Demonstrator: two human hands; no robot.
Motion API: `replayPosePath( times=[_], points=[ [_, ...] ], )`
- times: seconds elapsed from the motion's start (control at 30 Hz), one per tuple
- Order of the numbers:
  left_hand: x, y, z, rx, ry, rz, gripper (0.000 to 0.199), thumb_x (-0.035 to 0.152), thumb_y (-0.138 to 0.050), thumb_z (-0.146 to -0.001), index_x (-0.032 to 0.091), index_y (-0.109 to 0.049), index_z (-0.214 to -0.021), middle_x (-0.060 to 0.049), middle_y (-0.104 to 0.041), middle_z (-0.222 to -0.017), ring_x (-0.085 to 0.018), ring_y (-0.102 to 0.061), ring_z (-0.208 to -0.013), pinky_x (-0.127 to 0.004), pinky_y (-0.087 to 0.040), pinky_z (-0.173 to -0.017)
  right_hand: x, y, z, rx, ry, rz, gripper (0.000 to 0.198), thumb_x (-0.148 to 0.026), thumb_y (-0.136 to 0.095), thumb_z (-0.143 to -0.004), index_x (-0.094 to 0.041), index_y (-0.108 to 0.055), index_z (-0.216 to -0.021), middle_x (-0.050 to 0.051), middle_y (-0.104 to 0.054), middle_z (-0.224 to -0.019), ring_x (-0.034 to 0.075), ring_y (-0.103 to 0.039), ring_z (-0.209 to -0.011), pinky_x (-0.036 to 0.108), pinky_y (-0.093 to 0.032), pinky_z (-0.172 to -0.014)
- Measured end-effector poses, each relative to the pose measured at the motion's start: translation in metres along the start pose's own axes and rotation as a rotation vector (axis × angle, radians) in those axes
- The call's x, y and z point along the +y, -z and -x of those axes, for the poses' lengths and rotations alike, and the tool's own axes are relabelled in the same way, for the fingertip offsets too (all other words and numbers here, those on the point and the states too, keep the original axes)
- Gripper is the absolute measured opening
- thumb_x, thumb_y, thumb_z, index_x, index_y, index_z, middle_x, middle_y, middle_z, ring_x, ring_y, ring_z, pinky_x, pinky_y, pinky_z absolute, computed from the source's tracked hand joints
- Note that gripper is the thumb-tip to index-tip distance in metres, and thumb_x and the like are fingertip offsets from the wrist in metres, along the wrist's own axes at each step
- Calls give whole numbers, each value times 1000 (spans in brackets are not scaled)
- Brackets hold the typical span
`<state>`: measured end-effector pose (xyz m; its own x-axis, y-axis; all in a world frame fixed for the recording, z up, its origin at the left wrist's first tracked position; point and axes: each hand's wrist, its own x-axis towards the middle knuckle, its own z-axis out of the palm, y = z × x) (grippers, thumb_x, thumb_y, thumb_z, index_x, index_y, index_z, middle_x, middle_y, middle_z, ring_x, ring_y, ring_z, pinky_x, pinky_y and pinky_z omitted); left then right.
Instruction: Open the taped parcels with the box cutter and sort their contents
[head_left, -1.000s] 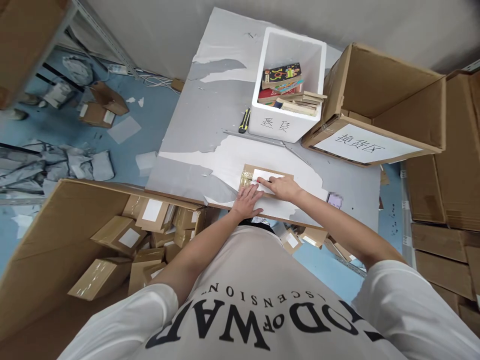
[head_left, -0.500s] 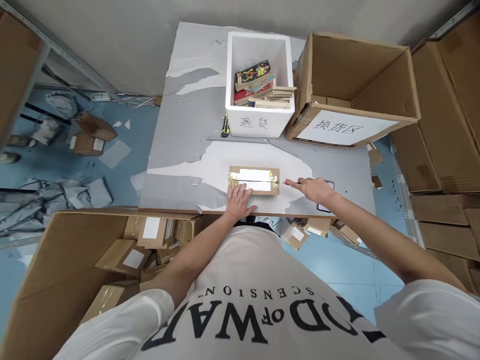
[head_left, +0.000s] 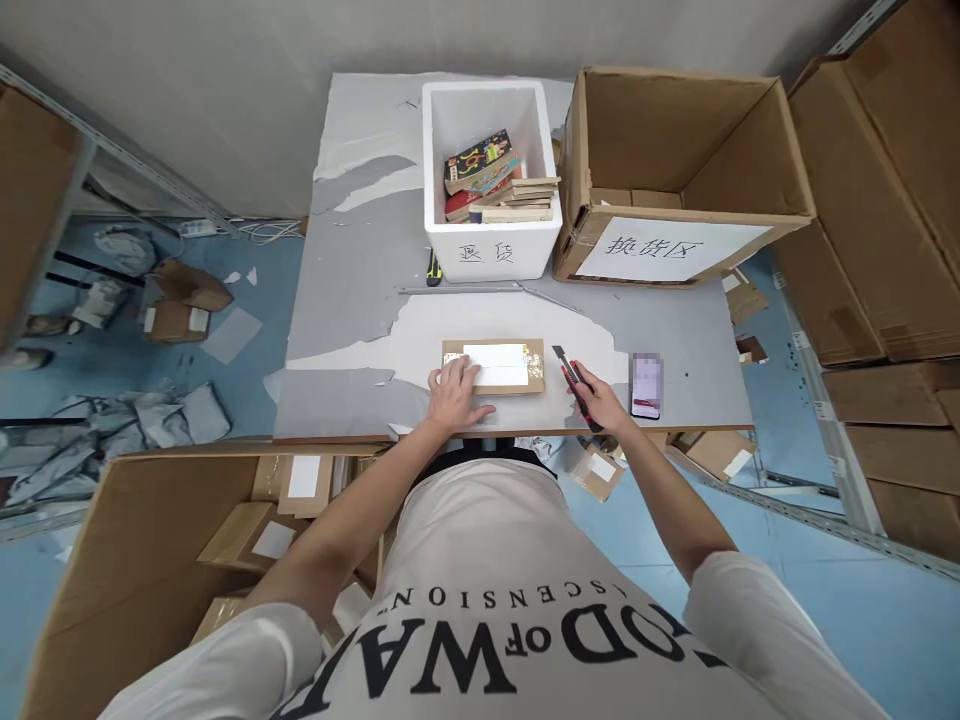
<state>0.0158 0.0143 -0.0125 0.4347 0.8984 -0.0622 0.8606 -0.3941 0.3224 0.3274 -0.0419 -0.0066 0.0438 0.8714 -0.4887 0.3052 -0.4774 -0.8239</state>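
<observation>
A small taped cardboard box (head_left: pixel 534 368) with a white label lies near the front edge of the table. My left hand (head_left: pixel 451 393) rests on its left end, fingers spread over the top and thumb stretched along the near side. Just right of the box, my right hand (head_left: pixel 598 398) is closed around a black and red utility knife (head_left: pixel 574 382). The knife is tilted, its blade pointing up and left, apart from the box. A phone (head_left: pixel 646 386) lies to the right of that hand.
Behind stands a white foam box (head_left: pixel 491 250) of books, beside a large open carton (head_left: pixel 682 250) with a handwritten sheet. A second, yellow and black cutter (head_left: pixel 433 267) lies by the foam box. At lower left, a big carton (head_left: pixel 82 590) holds several parcels. The grey table (head_left: pixel 337 290) has torn covering.
My right hand has drawn the knife back from the box's right end and turned it, so more of it shows. The phone is now uncovered. My left hand stays on the box.
</observation>
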Motion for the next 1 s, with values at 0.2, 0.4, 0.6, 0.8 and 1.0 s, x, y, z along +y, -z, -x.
replayPosePath(
  times=[0.2,0.4,0.6,0.8,1.0],
  points=[
    [-23,6,-28,-68,-23,-15,125,74,-70,-52,12,-23,-150,-25,-14,-157,-46,-4,-145,-62,-13,-110,0,-20,-5,-31,-33,-167,68,-44,-46,-90,-27,-25,-152,4,-62,-96,8,-52,-57,21,-50,-48],
    [-32,-8,-32,-3,-83,86,120,77,-68,-53,12,-31,-147,-24,-26,-153,-45,-10,-144,-59,-23,-110,-4,-16,-1,-63,-44,-164,67,-46,-48,-89,-30,-27,-151,3,-60,-92,8,-51,-55,21,-49,-46],
    [-35,-15,-33,56,-94,153,119,76,-71,-50,13,-35,-143,-24,-29,-149,-48,-14,-141,-61,-28,-108,-10,-6,1,-100,-25,-49,68,-47,-51,-87,-25,-32,-149,0,-58,-81,7,-48,-52,20,-46,-45],
    [-32,-12,-33,36,-75,167,117,76,-70,-51,14,-34,-143,-24,-29,-148,-49,-15,-140,-62,-32,-105,0,7,16,-169,-10,57,63,-44,-51,-88,-25,-38,-147,-1,-59,-72,9,-48,-50,23,-46,-48],
    [-34,-14,-32,35,-74,165,117,77,-70,-50,15,-35,-143,-23,-29,-148,-48,-14,-141,-60,-33,-105,11,4,37,-270,-52,53,60,-43,-47,-91,-25,-37,-148,-2,-56,-69,9,-47,-49,24,-44,-46]
  ],
)
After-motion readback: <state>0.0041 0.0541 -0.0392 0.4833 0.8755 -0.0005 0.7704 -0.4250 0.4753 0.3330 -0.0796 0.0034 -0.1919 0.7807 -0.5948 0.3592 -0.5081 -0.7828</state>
